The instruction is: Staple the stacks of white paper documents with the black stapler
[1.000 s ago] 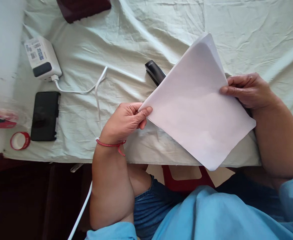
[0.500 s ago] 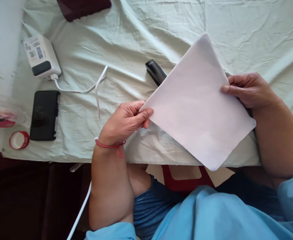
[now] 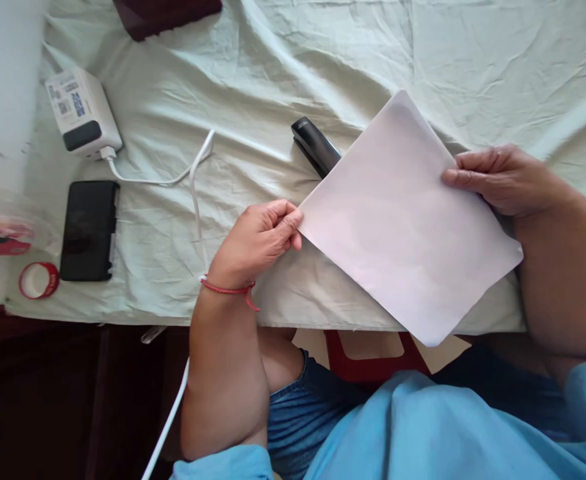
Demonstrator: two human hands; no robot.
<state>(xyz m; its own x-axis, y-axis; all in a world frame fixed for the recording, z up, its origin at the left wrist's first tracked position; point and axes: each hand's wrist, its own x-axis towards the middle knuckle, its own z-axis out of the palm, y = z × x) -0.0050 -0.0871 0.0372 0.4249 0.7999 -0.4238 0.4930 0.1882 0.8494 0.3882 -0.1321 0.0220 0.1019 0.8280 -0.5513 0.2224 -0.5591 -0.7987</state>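
Note:
A white sheet of paper [image 3: 407, 227] is held up at a slant over the front edge of the table; whether it is one sheet or a few, I cannot tell. My left hand [image 3: 260, 240], with a red string bracelet [image 3: 227, 289] on the wrist, pinches the paper's left corner between thumb and fingers. On the upper right edge my right hand [image 3: 510, 180] grips it, thumb on top and fingers mostly hidden beneath. A black stapler [image 3: 317, 145] lies behind the paper, its near end covered by it.
At the left are a white power adapter box [image 3: 85, 113] with a white cable [image 3: 147, 181], a black phone [image 3: 91, 230], a red tape roll [image 3: 39, 280] and a plastic packet [image 3: 3, 230]. A dark maroon object [image 3: 167, 15] sits at the back on the pale green cloth [image 3: 497, 73].
The paper has shifted slightly right, its top corner lower than before. My left hand has moved a little right with it, and more of the stapler shows.

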